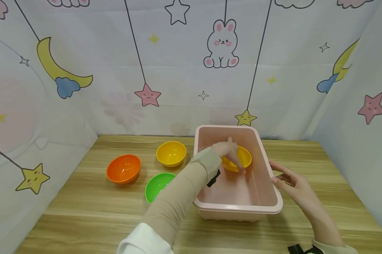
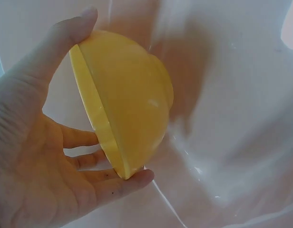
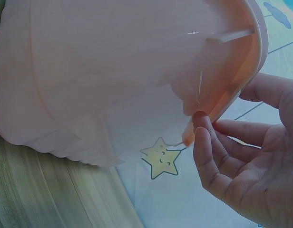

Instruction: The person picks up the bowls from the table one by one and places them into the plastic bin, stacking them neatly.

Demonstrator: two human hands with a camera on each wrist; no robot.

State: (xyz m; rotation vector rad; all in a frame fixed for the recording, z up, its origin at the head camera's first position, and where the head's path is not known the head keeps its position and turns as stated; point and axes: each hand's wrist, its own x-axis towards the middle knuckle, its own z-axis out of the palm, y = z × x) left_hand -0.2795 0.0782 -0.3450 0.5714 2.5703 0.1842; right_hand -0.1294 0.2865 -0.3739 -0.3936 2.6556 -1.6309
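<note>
Yellow bowl: the yellow bowl (image 1: 245, 158) is inside the pink bin (image 1: 238, 209), toward its far end; whether its base touches the bin floor, you can't tell.
Left hand: your left hand (image 1: 229, 152) is spread wide across the bowl's mouth, thumb at one side of the rim and little finger at the opposite side, so you have hold of it by the edge alone.
Slip risk: the smooth, curved bowl could pop out if your thumb or little finger loses the rim, and it would then likely tip or roll against a bin wall.
Right hand: your right hand (image 1: 294, 181) has bent fingers at the bin's right rim and seems to pinch it only lightly.
Bin risk: a sideways tug there, or a knock from inside, could slide the bin on the tabletop (image 1: 83, 218), since your hold looks slight.
Left sleeve: your left sleeve (image 1: 181, 197) crosses in front of the green bowl (image 1: 157, 185); contact is unclear, but a low pull back could drag it.
Neighbours: a shoved green bowl could bump the second yellow bowl (image 1: 171, 154) just behind it; the orange bowl (image 1: 123, 169) sits farther left, less exposed.
</note>
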